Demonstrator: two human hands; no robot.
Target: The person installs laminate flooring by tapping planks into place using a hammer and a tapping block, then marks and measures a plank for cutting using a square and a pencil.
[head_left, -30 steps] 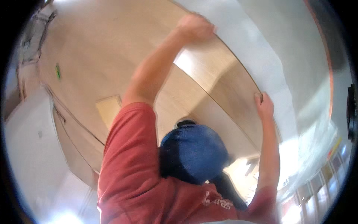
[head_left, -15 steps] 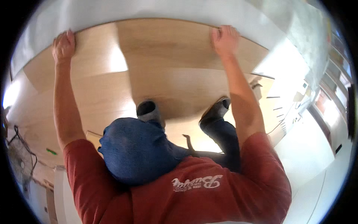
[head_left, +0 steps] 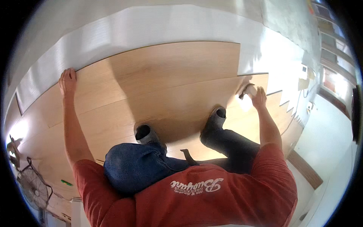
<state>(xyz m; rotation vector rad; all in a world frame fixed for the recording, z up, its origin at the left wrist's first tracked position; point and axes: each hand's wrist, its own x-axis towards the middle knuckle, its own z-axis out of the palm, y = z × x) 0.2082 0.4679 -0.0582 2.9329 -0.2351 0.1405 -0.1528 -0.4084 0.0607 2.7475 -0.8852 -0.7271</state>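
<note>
My left hand (head_left: 68, 81) has its fingers bent over the far edge of a light wood plank (head_left: 174, 60), gripping it. My right hand (head_left: 259, 96) is closed on a hammer (head_left: 247, 89) with a dark curved head, held over the lower plank row near its right end. Below the plank lie more rows of joined planks (head_left: 170, 98), with my two grey shoes (head_left: 145, 136) on them. Beyond the far edge spreads white sheet underlay (head_left: 159, 22).
A standing fan (head_left: 33, 181) is at the lower left, near a small green object (head_left: 66, 182). At the right are shelving (head_left: 332, 41), a white wall box (head_left: 303, 72), a dark wood strip (head_left: 304, 168) and cables. A dark metal bar (head_left: 185, 153) lies beside my legs.
The view has swung round to face the plank squarely. My left hand stays on its edge; my right hand has left the edge, moved down-right and taken hold of the hammer.
</note>
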